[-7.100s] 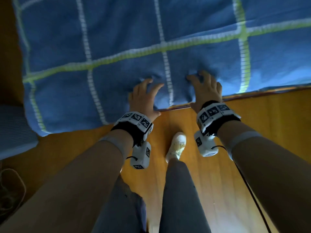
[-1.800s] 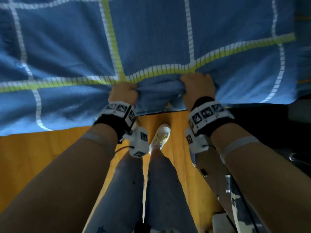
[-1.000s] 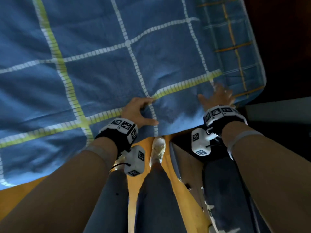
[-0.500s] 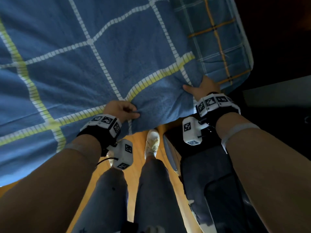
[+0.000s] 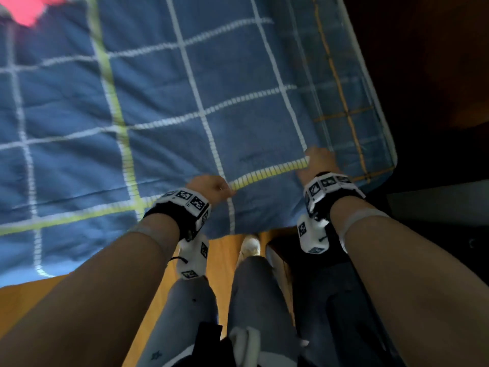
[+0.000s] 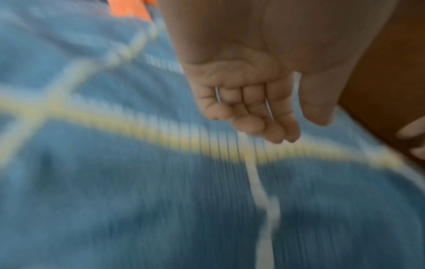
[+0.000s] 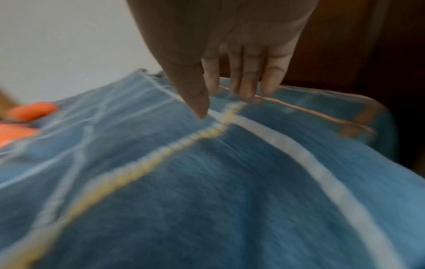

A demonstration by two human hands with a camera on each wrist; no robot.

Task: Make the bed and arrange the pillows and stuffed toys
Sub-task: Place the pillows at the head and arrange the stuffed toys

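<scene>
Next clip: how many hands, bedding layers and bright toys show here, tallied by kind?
Hands: 2, left hand and right hand
Blue grid blanket: 1
Plaid sheet under it: 1
Pink-orange object, too blurred to identify: 1
Total: 5

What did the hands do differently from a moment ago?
The left hand let go of the blue blanket fold it pinched and now hangs loosely curled above it. The right hand slid toward the blanket's corner, fingers straight on the fabric. The blanket stays spread over the bed.
</scene>
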